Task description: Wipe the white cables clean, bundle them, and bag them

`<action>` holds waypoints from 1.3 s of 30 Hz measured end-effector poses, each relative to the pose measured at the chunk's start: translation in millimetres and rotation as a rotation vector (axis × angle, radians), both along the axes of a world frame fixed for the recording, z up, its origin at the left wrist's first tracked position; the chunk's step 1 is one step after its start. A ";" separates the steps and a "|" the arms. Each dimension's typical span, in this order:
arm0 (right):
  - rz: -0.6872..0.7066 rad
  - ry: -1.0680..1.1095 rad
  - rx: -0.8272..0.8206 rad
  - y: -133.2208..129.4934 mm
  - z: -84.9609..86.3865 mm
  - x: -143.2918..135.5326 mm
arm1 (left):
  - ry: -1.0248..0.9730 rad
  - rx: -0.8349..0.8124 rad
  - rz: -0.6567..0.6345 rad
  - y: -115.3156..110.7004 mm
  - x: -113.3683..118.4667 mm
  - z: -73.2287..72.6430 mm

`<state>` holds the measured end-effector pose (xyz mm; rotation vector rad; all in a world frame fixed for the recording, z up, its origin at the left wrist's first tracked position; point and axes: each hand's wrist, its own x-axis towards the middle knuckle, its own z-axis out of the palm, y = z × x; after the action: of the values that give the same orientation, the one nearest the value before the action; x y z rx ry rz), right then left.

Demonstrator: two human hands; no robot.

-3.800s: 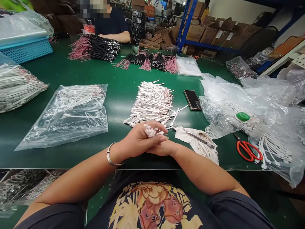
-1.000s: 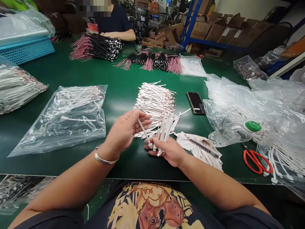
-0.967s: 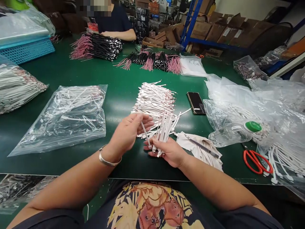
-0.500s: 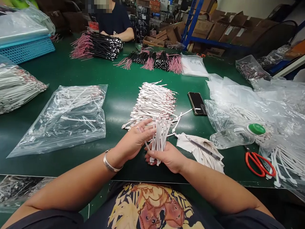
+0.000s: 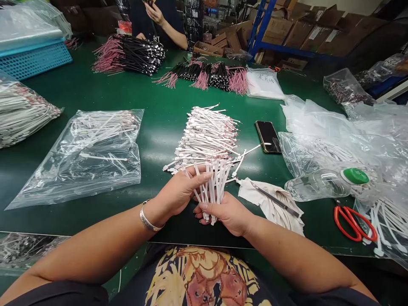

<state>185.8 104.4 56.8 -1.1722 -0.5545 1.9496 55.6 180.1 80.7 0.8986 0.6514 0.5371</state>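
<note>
A bundle of thin white cable leads (image 5: 217,182) is held fanned and roughly upright just above the near edge of the green surface (image 5: 162,102). The right hand (image 5: 231,212) pinches it low down, thumb in front and fingers behind, near the white plugs (image 5: 212,219). The left hand (image 5: 181,187) is partly closed on the leads at the bundle's 9 o'clock side, its thumb laid across their front.

Each lead looks very light, and even the bunch should weigh little. The white lengths stand fairly straight, so they are probably springy rather than limp, though able to bend. Their smooth covering may let single leads slide past one another under a loose pinch. The fine pinkish tips (image 5: 219,160), at 12 o'clock, look the most delicate part and could bend or snag. The best hold is probably around the lower lengths just above the plugs, whose wider shape should stop slipping; pulling by the tips seems unwise.

At 12 o'clock beyond the bundle lies a pile of similar leads (image 5: 208,134), many crossing, so one lifted carelessly might drag its neighbours. A phone (image 5: 268,137) rests at 2 o'clock.
</note>
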 end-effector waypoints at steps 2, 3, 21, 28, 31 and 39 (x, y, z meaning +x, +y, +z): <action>0.001 -0.003 0.006 -0.5 -0.5 0.3 | 0.008 0.038 -0.010 -0.6 -0.8 -1.0; -0.002 0.000 0.008 -0.7 -0.9 0.6 | 0.011 0.060 0.001 -0.8 -1.4 -1.3; 0.101 0.065 0.008 -0.6 -1.9 1.5 | 0.132 0.100 -0.016 -8.2 -1.9 1.7; 0.122 0.077 -0.015 -0.3 -1.2 0.9 | 0.216 0.192 0.013 -11.8 -4.4 -3.8; 0.134 0.086 -0.013 0.1 -0.4 1.4 | 0.224 0.196 0.014 -11.2 -4.4 -3.5; 0.154 0.134 -0.028 -0.7 -1.2 2.2 | 0.234 0.163 0.052 -11.6 -3.5 -2.4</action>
<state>188.0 103.7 55.6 -1.0329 -0.5626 2.1550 52.1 168.5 78.3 1.1105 0.8533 0.5411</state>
